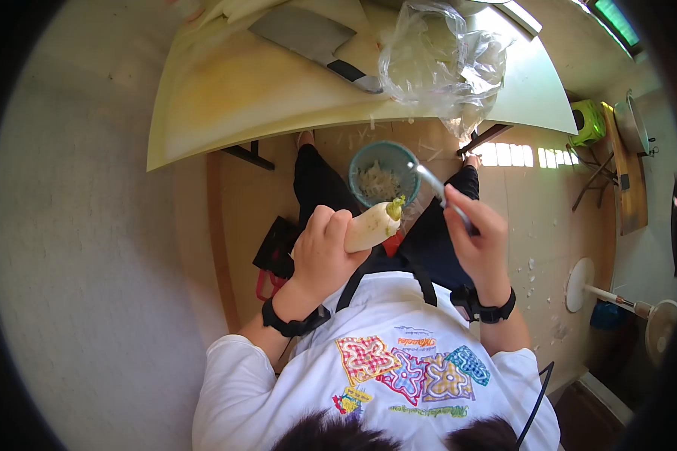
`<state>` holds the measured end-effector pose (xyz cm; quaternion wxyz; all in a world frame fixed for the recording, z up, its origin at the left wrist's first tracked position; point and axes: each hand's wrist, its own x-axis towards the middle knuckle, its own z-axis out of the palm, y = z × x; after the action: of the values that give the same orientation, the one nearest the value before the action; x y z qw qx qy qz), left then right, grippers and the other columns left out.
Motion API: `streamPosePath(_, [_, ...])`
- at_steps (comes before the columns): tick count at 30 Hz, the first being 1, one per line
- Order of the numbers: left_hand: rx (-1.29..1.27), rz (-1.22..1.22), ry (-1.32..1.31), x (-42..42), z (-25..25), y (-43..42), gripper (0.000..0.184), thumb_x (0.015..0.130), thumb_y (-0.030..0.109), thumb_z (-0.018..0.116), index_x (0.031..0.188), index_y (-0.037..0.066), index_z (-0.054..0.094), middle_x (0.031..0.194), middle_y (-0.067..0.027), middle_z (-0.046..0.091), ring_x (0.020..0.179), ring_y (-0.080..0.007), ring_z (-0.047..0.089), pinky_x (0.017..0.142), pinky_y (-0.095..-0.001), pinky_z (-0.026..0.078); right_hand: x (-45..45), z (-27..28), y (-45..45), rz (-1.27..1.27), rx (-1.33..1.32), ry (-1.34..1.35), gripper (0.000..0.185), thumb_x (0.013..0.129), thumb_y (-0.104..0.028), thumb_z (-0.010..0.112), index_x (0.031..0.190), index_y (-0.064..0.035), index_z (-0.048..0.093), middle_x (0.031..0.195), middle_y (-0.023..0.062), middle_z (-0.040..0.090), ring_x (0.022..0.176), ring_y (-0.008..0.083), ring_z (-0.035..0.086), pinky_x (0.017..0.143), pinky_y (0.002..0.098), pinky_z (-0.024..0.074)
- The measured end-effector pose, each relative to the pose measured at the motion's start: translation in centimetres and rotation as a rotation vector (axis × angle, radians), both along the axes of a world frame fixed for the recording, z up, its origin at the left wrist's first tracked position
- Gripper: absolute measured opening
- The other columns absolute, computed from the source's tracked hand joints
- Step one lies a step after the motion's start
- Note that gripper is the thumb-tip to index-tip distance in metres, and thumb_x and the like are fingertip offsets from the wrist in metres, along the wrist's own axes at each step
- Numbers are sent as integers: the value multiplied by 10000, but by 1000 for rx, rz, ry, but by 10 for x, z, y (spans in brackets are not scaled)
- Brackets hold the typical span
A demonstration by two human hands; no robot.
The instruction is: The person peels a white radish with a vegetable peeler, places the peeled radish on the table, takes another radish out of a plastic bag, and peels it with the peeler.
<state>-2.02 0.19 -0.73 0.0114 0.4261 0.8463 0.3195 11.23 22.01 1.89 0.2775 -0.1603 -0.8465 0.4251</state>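
Note:
My left hand [325,252] is wrapped round a white radish [370,228], whose green stem end points away to the right. A peeler [429,180], smeared by motion, is gripped in my right hand [477,237]. Its pale head is up and to the right of the radish, apart from it. Below both hands, a teal bin [385,152] stands on the floor between my legs, with pale peelings [378,183] inside. A few pale strips look to be in the air or on the floor near its rim; I cannot tell which.
On the table [226,98] ahead lie a cleaver [305,34] with a black handle and a clear plastic bag [436,64] that hangs over the edge. White scraps [532,264] dot the floor at right, near a standing fan [617,297]. A wall [98,225] rises at left.

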Motion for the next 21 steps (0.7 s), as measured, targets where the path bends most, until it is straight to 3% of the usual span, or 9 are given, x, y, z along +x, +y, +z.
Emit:
streamPosePath(3, [16, 33, 11, -1, 3, 9, 524, 656, 184, 842, 1076, 95, 543, 953, -92, 516, 825, -301, 591, 645, -401, 506, 0, 6, -13, 201, 106, 122, 433, 766, 48, 709, 1167, -117, 717, 680, 56, 619, 532, 162, 559, 476, 280, 433])
streamPosePath(5, [-23, 37, 5, 0, 4, 10, 502, 652, 174, 838, 1063, 98, 561, 949, -89, 512, 830, -301, 589, 651, -402, 504, -1, 10, -20, 269, 236, 83, 421, 748, -23, 754, 1139, -176, 733, 630, 28, 563, 485, 172, 531, 445, 289, 421])
streamPosePath(7, [-58, 41, 3, -1, 7, 11, 480, 647, 164, 834, 1049, 101, 579, 945, -86, 509, 835, -300, 586, 657, -403, 502, -1, 9, -21, 315, 310, 5, 455, 741, 13, 744, 1159, -167, 728, 662, 40, 587, 502, 173, 568, 436, 288, 424])
streamPosePath(11, [-128, 73, 96, -3, 3, 6, 434, 652, 134, 809, 1028, 110, 594, 940, -79, 502, 850, -292, 571, 693, -410, 486, -8, 0, -21, 261, 308, -18, 387, 769, -70, 757, 1134, -200, 735, 612, 21, 535, 485, 185, 526, 450, 315, 425])
streamPosePath(13, [-150, 86, 145, -3, 4, 6, 434, 655, 125, 799, 1038, 114, 595, 937, -77, 498, 854, -291, 564, 708, -414, 479, -12, -12, -10, 71, 342, -50, 360, 797, -67, 739, 1138, -181, 731, 614, 42, 542, 504, 212, 542, 469, 336, 443])
streamPosePath(15, [-122, 36, 144, 1, 8, -2, 436, 665, 108, 785, 1058, 119, 598, 932, -78, 491, 864, -297, 547, 727, -427, 465, -12, -22, 16, -104, 155, -130, 305, 851, -39, 704, 1148, -104, 719, 691, 91, 632, 567, 190, 585, 526, 293, 458])
streamPosePath(18, [-98, 46, 143, 0, 6, -1, 447, 659, 76, 772, 1068, 116, 597, 976, -80, 511, 896, -306, 543, 771, -429, 456, -5, -23, 14, -150, -29, -43, 303, 848, -14, 706, 1142, -84, 722, 765, 100, 686, 615, 151, 607, 555, 262, 456])
streamPosePath(21, [-64, 33, 158, -4, 4, 5, 466, 640, 53, 770, 1068, 112, 596, 1044, -77, 562, 925, -305, 555, 816, -428, 450, 3, 2, 1, 183, -65, -21, 382, 804, 18, 728, 1166, -107, 721, 764, 91, 684, 612, 142, 611, 541, 255, 450])
